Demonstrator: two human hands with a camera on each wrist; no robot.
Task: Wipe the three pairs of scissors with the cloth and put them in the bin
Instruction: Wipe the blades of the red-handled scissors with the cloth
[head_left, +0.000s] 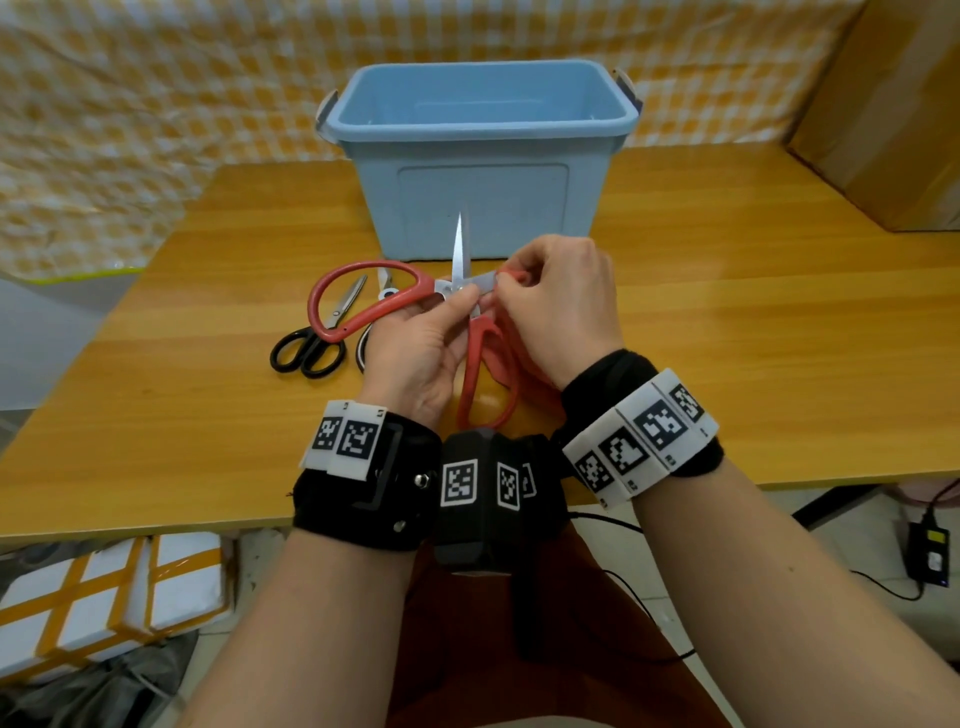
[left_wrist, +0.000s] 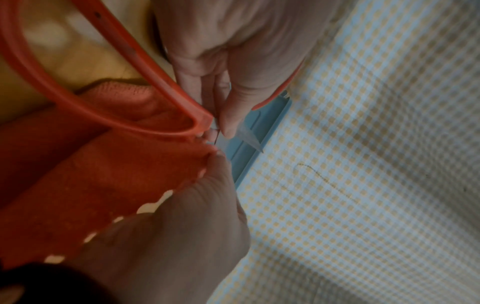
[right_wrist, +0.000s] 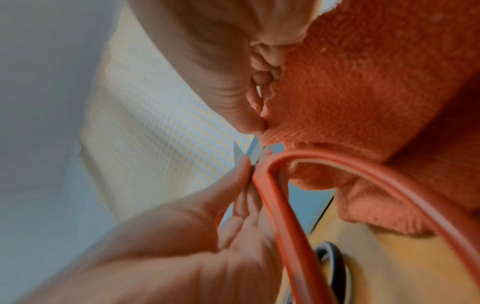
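You hold the red scissors (head_left: 395, 304) wide open above the table (head_left: 727, 322), just in front of the bin (head_left: 483, 156), so that each blade is bared for wiping: one blade points up toward the bin, the other runs sideways into your right hand (head_left: 558, 306). Your left hand (head_left: 415, 353) pinches the scissors at the pivot between thumb and fingers, palm turned up, one red loop swinging out to the left and the other hanging down between your wrists. Your right hand is curled knuckles-up, pinching the cloth (right_wrist: 363, 92) around the sideways blade; the rest of the cloth trails down beneath it. By the look of it, this is the first pair being wiped. The black scissors (head_left: 317, 338) lie flat on the table to the left, and a third pair (head_left: 385, 286) lies partly hidden behind your left hand. No scissors can be seen in the bin.
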